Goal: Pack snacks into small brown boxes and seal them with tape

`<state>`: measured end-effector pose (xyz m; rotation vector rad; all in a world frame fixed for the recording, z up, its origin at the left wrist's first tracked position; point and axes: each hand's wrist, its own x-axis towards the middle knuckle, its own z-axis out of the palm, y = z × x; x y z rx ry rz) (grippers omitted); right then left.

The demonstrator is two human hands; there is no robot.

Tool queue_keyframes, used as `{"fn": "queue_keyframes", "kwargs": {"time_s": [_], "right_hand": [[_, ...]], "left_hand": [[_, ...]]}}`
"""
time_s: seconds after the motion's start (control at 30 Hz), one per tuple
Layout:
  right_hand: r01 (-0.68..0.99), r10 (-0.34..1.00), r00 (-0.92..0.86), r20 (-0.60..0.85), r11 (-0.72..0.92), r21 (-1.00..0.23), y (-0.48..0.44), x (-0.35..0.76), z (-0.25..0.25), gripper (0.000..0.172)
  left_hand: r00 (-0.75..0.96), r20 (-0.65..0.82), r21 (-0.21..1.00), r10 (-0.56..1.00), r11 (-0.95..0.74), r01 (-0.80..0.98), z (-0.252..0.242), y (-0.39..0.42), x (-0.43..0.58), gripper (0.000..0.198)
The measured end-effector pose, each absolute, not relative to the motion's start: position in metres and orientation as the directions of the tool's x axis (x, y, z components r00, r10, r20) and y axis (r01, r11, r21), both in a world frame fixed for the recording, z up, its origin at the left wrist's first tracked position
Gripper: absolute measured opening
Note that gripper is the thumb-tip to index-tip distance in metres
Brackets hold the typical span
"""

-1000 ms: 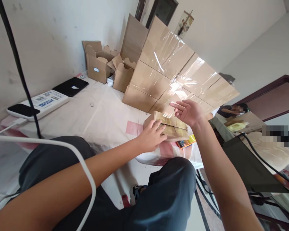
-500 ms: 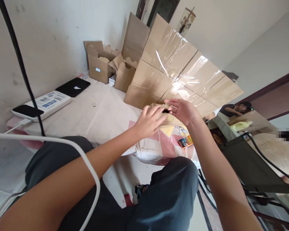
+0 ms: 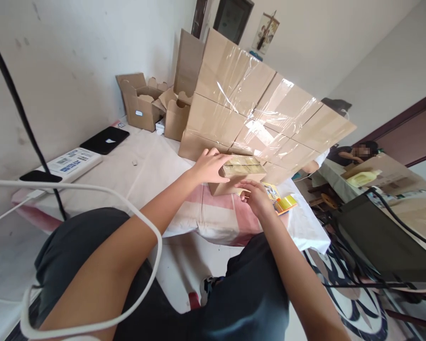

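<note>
A small brown cardboard box [image 3: 226, 187] stands on the tablecloth in front of me, and its top surface [image 3: 244, 164] looks yellowish and shiny. My left hand [image 3: 208, 168] clasps the box's left end, thumb along the near side and fingers over the far side. At the near right side of the box is my right hand [image 3: 256, 195], its fingers bent and somewhat apart, the fingertips close to the cardboard. Whether they touch it I cannot tell. Right of the box lie a yellow printed sheet [image 3: 270, 191] and an orange-and-yellow packet [image 3: 286, 203].
Behind the box rises a tall wall of cardboard boxes [image 3: 230, 111] under clear film. Open cartons [image 3: 142, 106] stand at the back left. A black tablet-like slab [image 3: 105, 140] and a white box [image 3: 73, 160] lie left. A white cable [image 3: 158, 246] loops across my left arm. Another person [image 3: 358, 154] sits far right.
My left hand has come onto the box's left end. My right hand has dropped from above to its near side. The box's top shows more now, and the view has shifted slightly.
</note>
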<state>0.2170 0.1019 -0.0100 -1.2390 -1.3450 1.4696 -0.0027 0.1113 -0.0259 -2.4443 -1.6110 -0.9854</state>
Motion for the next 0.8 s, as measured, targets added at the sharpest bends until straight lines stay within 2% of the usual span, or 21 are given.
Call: {"fn": "queue_keyframes", "kwargs": {"time_s": [0.13,0.23,0.37,0.5,0.6,0.7,0.8], "right_hand": [[0.119,0.972,-0.191,-0.135,-0.114,-0.986,0.101,0.220,-0.034,0.026],[0.215,0.991,-0.132,0.033,0.061,-0.975,0.103,0.223,-0.040,0.022],[0.356,0.957,-0.027,0.288,0.278,-0.892,0.113,0.232,-0.041,0.023],[0.506,0.862,0.171,0.477,0.339,-0.793,0.136,0.248,-0.038,0.036],[0.496,0.882,0.215,0.420,0.272,-0.825,0.157,0.261,-0.036,0.060],[0.394,0.966,0.052,0.251,0.212,-0.894,0.171,0.272,-0.038,0.076],[0.381,0.978,-0.003,0.210,0.195,-0.904,0.174,0.279,-0.045,0.092]], "left_hand": [[0.303,0.550,0.220,0.778,-0.485,0.846,-0.031,0.115,0.002,0.055],[0.297,0.570,0.202,0.766,-0.482,0.853,-0.037,0.114,0.011,0.041],[0.372,0.607,0.168,0.702,-0.571,0.803,-0.044,0.113,0.017,0.048],[0.408,0.611,0.117,0.679,-0.586,0.802,-0.049,0.112,0.019,0.051],[0.418,0.605,0.077,0.678,-0.573,0.816,-0.050,0.109,0.024,0.056],[0.459,0.602,0.047,0.654,-0.603,0.797,-0.048,0.104,0.031,0.058],[0.494,0.592,0.038,0.636,-0.635,0.772,-0.045,0.098,0.037,0.053]]}}
